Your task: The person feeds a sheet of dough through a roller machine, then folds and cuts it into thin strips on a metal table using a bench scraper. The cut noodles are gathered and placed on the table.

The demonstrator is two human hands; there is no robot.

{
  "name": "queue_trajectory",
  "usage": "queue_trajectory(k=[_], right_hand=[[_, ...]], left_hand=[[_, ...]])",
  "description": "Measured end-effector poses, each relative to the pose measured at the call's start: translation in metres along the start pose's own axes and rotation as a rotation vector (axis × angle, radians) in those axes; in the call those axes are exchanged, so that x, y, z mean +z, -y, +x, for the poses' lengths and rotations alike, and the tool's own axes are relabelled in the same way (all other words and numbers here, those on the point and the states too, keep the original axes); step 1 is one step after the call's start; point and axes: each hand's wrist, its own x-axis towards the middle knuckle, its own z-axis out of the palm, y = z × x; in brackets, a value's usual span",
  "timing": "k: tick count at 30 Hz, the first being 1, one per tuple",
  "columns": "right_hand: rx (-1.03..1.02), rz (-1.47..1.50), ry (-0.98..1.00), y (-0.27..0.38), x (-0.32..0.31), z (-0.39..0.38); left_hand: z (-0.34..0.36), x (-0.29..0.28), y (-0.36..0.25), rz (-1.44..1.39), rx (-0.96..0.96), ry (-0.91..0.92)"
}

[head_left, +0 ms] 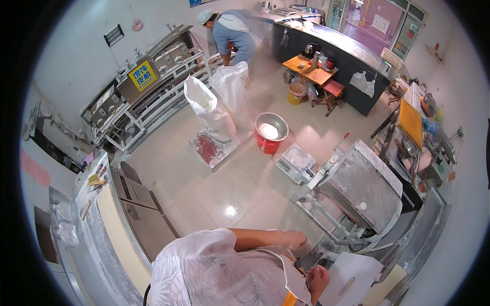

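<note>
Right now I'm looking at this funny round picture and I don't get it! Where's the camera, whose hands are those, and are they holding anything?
The camera sits on a person's head and looks down. Its very wide lens bends straight edges. There's no robot: at the bottom you see that person's white patterned shirt and bare hands. The left hand is blurry, and the right hand is close to a white box. I can't tell whether either holds anything.

On the floor are a red bucket with something white inside and a powdery metal machine. A tall white sack stands on a low, dusty platform. Farther back, another person is bending over.
</note>
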Motion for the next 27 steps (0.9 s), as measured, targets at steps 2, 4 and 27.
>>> queue_trajectory(k=[2,4,27], right_hand=[[0.025,0.001,0.027,0.007,0.011,0.003],[0.034,-0.017,0.044,0.017,0.027,0.005],[-0.042,-0.096,0.259,-0.034,0.073,-0.020]], left_hand=[[-0.003,-0.004,0.015,-0.046,-0.027,-0.011],[-0.004,-0.006,0.030,-0.035,-0.002,-0.012],[-0.118,0.029,0.063,-0.110,-0.211,-0.181]])
